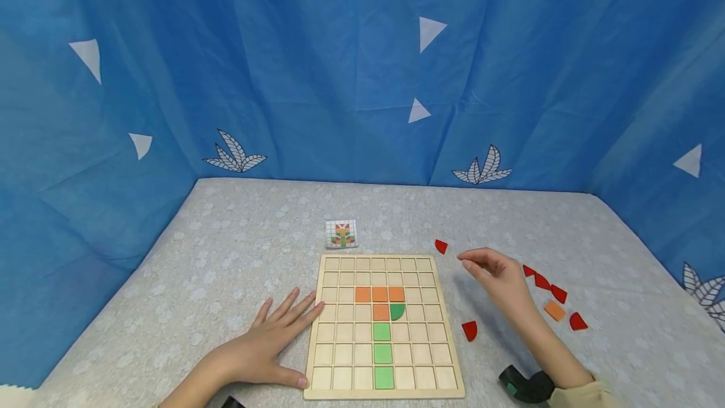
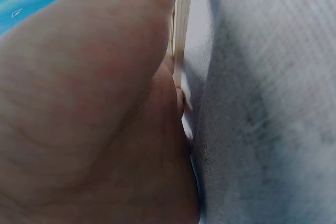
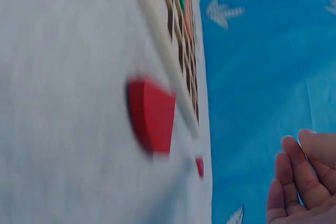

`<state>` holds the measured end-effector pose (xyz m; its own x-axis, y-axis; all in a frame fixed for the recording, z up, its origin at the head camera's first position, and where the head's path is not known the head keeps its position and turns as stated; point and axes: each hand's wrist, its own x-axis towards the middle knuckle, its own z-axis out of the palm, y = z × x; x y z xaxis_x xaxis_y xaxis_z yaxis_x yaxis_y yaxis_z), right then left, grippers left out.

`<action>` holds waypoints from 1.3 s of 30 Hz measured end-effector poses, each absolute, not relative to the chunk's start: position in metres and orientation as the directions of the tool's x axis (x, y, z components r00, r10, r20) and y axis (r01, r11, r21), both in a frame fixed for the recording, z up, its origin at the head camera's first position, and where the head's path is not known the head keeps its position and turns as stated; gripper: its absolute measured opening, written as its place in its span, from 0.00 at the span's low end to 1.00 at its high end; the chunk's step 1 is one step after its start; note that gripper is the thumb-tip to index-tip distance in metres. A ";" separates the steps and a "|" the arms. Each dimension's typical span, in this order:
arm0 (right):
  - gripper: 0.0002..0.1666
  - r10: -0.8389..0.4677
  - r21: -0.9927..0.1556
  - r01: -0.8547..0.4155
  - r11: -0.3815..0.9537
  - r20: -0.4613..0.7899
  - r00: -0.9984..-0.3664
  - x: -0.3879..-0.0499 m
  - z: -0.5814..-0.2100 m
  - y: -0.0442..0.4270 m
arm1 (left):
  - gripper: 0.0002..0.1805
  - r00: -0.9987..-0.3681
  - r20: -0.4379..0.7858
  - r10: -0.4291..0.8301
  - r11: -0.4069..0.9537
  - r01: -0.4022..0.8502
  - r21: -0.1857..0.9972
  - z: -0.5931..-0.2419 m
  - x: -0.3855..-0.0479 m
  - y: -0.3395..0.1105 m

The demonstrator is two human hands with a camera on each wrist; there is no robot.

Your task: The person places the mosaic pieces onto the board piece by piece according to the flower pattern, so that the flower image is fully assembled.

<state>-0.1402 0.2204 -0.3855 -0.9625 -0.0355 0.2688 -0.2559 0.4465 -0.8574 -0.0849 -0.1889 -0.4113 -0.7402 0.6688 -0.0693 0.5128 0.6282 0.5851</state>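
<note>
A wooden grid board [image 1: 412, 331] lies on the cloth, with orange squares [image 1: 380, 294], a dark green quarter piece [image 1: 398, 311] and light green squares [image 1: 382, 353] in its cells. My left hand [image 1: 266, 342] is spread flat, fingertips and thumb touching the board's left rim. Above the cloth right of the board hovers my right hand [image 1: 501, 279], fingers loosely bent, thumb near the index finger, no piece visible between them. Red pieces lie either side of it: one behind [image 1: 441, 246] and one in front [image 1: 469, 330]. In the right wrist view that hand [image 3: 307, 174] appears beside a red piece [image 3: 152, 116].
A small pattern card [image 1: 341, 233] lies behind the board. Right of my right forearm are several red pieces [image 1: 542, 281] and an orange square [image 1: 554, 310]. A black device [image 1: 527, 386] is at the right wrist. Blue curtain [image 1: 340, 68] surrounds the back and sides.
</note>
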 end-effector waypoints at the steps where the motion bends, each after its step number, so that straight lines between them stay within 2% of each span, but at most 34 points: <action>1: 0.12 -0.011 -0.854 -0.230 0.467 0.255 -0.967 -0.142 -0.386 0.227 | 0.57 -0.740 -0.070 0.669 0.628 0.512 0.586 -0.411 -0.085 -0.189; 8: 0.20 0.131 -0.866 -0.056 0.498 0.138 -0.982 -0.151 -0.388 0.261 | 0.57 -0.740 -0.070 0.669 0.628 0.513 0.585 -0.413 -0.084 -0.190; 14: 0.26 0.132 -0.867 0.001 0.498 0.075 -0.988 -0.153 -0.390 0.275 | 0.57 -0.739 -0.075 0.670 0.632 0.515 0.579 -0.412 -0.085 -0.190; 18: 0.25 0.108 -0.825 0.002 0.565 0.071 -0.992 -0.155 -0.396 0.283 | 0.57 -0.737 -0.074 0.671 0.633 0.518 0.575 -0.411 -0.085 -0.190; 27: 0.16 0.039 -0.750 -0.069 0.658 0.125 -0.991 -0.154 -0.406 0.294 | 0.57 -0.739 -0.079 0.669 0.639 0.518 0.569 -0.409 -0.085 -0.189; 39: 0.17 0.019 -0.625 -0.090 0.775 0.166 -0.986 -0.156 -0.416 0.295 | 0.57 -0.738 -0.086 0.669 0.641 0.514 0.570 -0.410 -0.085 -0.189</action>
<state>-0.1561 0.2950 -0.4155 -0.9859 0.0195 0.1662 -0.0900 0.7755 -0.6249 -0.0848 -0.1889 -0.4100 -0.7385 0.6688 -0.0862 0.5142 0.6412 0.5696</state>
